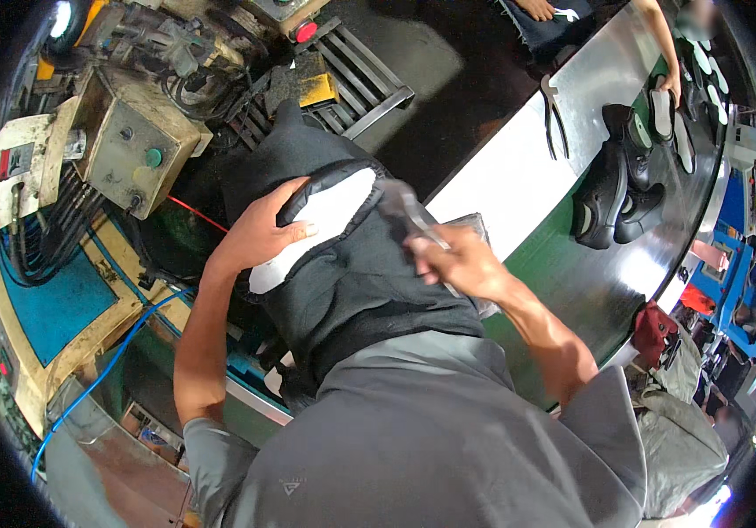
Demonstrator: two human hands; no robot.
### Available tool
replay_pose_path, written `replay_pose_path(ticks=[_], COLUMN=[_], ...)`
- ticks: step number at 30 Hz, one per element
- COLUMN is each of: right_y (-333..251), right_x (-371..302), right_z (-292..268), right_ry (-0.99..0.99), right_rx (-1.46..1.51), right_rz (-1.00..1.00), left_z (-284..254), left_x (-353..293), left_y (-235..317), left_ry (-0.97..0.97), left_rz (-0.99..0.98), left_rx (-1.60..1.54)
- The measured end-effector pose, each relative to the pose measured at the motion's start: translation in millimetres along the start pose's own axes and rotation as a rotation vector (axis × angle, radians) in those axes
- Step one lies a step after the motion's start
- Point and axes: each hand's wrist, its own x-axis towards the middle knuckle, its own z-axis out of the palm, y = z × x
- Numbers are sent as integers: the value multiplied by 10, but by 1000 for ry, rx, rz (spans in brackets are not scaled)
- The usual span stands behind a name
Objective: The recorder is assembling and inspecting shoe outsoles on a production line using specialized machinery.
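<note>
My left hand (265,224) is wrapped round a black shoe upper (294,204), its thumb pressed on the white insole board (336,209) at the bottom of it. The shoe lies sole up across my lap, on dark trousers. In my right hand (464,262) is a metal hand tool (415,211), gripped by its thin handle. Its head is smeared by motion beside the shoe's far right end, so its exact kind is unclear. I cannot tell whether the tool touches the shoe.
Pincers (556,119) and finished black shoes (605,189) lie on the metal-edged bench at right. Another person's hand (670,88) reaches among white-soled pieces there. A machine control box (136,141) stands at left, near a blue hose (114,356). A slatted metal rack (356,75) sits ahead.
</note>
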Motion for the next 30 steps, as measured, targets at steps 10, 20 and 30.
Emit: replay_pose_path(ticks=[10, 20, 30], right_y=[-568, -190, -438], right_x=[289, 313, 270], right_z=[505, 709, 681], right_ry=[-300, 245, -173], right_rx=[169, -662, 286], right_rz=[114, -500, 119], left_z=[239, 204, 255], left_x=[-172, -111, -112], left_y=[-154, -133, -121], left_ry=[79, 133, 134], left_rz=[-18, 30, 2], left_rx=[-295, -116, -271])
